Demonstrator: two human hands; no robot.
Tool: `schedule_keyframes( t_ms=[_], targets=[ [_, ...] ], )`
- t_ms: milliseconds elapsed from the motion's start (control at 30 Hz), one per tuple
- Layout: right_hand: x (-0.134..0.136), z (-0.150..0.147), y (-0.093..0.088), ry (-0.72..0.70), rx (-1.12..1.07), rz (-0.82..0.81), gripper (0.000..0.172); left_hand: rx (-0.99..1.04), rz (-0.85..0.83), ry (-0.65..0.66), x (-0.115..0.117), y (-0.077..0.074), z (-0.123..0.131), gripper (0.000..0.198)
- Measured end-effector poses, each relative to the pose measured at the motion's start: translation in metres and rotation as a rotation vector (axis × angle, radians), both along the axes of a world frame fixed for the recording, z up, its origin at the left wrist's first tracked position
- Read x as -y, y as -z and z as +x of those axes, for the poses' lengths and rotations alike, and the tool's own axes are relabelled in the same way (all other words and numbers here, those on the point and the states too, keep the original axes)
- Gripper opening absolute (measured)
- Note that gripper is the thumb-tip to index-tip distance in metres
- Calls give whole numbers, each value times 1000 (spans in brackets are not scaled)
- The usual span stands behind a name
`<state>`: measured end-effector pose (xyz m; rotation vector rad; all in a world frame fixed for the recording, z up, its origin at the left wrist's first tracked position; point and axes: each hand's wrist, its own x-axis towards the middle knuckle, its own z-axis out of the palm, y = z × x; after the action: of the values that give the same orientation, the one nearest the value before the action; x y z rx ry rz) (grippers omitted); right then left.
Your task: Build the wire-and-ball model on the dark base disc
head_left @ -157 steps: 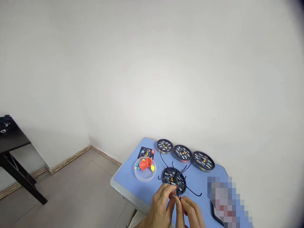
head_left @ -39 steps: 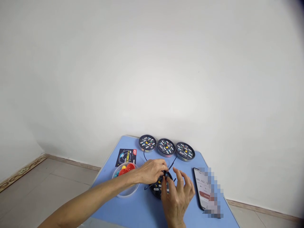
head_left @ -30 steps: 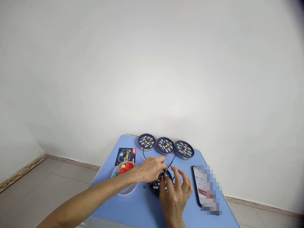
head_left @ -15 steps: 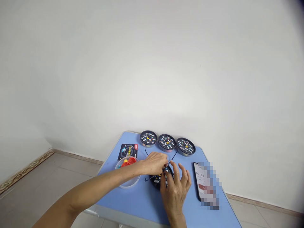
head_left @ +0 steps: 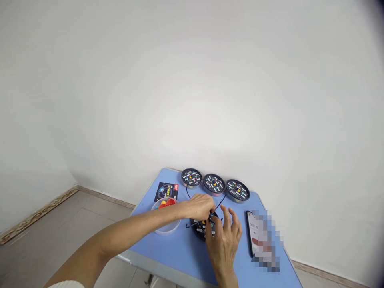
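**Q:** ok, head cam view, what are your hands on?

**Me:** Both are over the black round disc point(head_left: 200, 229) near the front middle of the blue table point(head_left: 180, 256). My left hand point(head_left: 198, 207) comes in from the left with its fingers curled, pinching the thin dark wire arms point(head_left: 221, 200) that stick out of the disc's middle. My right hand point(head_left: 224, 236) comes up from the bottom edge, fingers spread and loose, with the tips up against the same hub. Can't tell whether it actually grips anything, it's too small and my fingers cover the spot.

**Q:** what's around it?

**Me:** Just left of the disc, a clear plastic bowl point(head_left: 168, 228) with red and yellow balls point(head_left: 168, 202) in it, and a small dark card point(head_left: 166, 191) behind that. Three more round tins point(head_left: 214, 183) sit in a row along the far edge. A phone point(head_left: 253, 236) lies to my right, partly blurred out.
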<state>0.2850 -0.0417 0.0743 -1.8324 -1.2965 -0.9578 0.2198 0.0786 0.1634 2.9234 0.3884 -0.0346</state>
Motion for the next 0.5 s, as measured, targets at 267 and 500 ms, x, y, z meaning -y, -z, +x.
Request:
schedule_keyframes(
  t_ms=[267, 500],
  targets=[
    [3, 4, 3, -38, 43, -3, 14, 32, -30, 0, -1, 0, -3, 21],
    [14, 7, 2, -80, 102, 0, 21, 177, -97, -129, -17, -24, -23, 26]
  ],
)
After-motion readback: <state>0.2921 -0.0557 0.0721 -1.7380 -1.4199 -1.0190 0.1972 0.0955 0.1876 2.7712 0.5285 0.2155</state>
